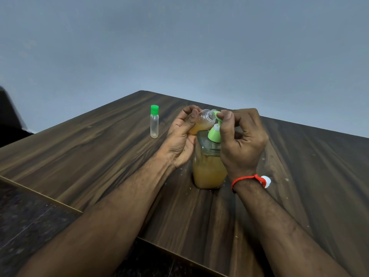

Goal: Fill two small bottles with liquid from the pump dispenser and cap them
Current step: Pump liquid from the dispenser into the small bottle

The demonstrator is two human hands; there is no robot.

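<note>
Tilted small bottle (201, 121) in left hand (182, 136), mouth seemingly at pump spout (216, 113).

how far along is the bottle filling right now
Nothing is finished yet. In hand: the left hand tilts an uncapped small bottle, part full of amber liquid, at the pump dispenser nozzle while the right hand works the pump. Left: cap it, then fill the empty green-capped bottle.

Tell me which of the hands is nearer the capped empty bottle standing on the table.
Left. The left hand, holding the tilted small bottle at the pump, sits just right of the capped empty bottle. The right hand, on the pump dispenser, is farther right.
</note>
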